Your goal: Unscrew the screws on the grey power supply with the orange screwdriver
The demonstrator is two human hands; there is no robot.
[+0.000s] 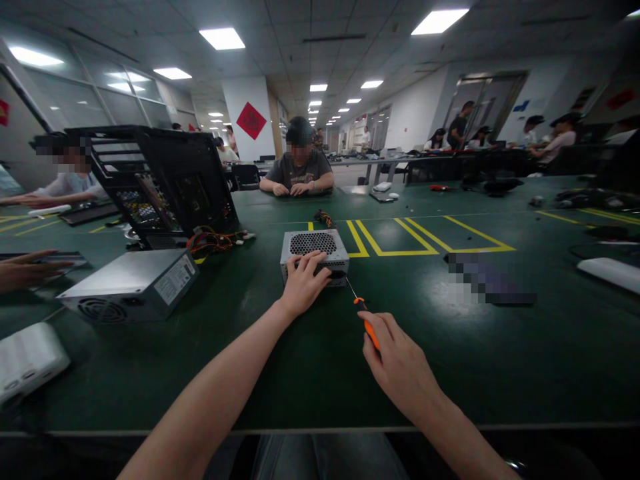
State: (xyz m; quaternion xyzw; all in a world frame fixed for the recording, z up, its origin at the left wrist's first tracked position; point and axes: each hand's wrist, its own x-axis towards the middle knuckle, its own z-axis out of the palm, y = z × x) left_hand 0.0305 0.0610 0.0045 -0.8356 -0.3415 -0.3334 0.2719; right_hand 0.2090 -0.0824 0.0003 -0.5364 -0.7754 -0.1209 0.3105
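Note:
A small grey computer power supply unit (313,239) with a honeycomb vent on top lies on the green table in front of me. My left hand (303,283) grips its near side, the fingers bent over the top edge and vent. In my right hand (400,360) is a screwdriver (371,331) with an orange and black handle. Its thin shaft points up and left, the tip at the unit's near right corner. Whether the tip sits in a screw is too small to tell. A bundle of cables (324,218) comes out behind the unit.
To the left stand a larger silver power supply (127,283), a black computer case (170,183) and a white power strip (30,360). A blurred dark flat object (493,279) lies right. Another person (300,167) sits opposite; someone's hand (30,267) reaches in from the left.

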